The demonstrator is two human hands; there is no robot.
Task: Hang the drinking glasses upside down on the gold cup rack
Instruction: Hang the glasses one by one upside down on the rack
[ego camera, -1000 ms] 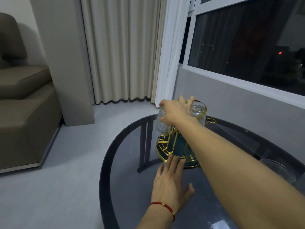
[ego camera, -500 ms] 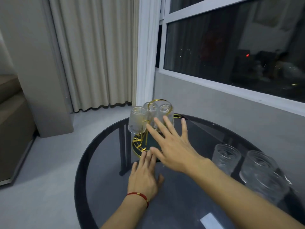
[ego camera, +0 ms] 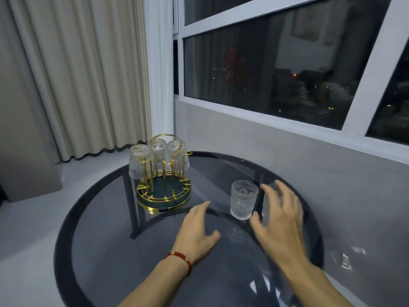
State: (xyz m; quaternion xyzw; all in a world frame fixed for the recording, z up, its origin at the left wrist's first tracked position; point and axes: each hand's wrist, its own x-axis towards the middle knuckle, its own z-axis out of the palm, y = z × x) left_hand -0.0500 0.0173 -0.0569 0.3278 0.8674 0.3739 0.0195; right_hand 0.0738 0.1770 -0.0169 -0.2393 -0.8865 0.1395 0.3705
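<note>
Head view: gold cup rack stands on the far left part of the round smoked-glass table, three ribbed drinking glasses already hung upside down on its prongs, at least two prongs on the near side bare. An upright ribbed glass stands on the table right of the rack, apart from it. Right hand spread wide, fingers curled loosely, empty, just right of that glass and not touching it; a second glass sits mostly hidden behind the fingers, motion blur there, so contact with it cannot be told. Left hand, red cord bracelet at the wrist, lies flat and open on the tabletop near the rack base, not touching it, holding nothing. Step judged: reach for the next glass, three hung, at least two left. Next move calls for closing the right hand round a glass wall, lifting, turning it mouth-down and lowering it over a free prong; ribbed glass likely gives fair grip, left hand could steady the rack
</note>
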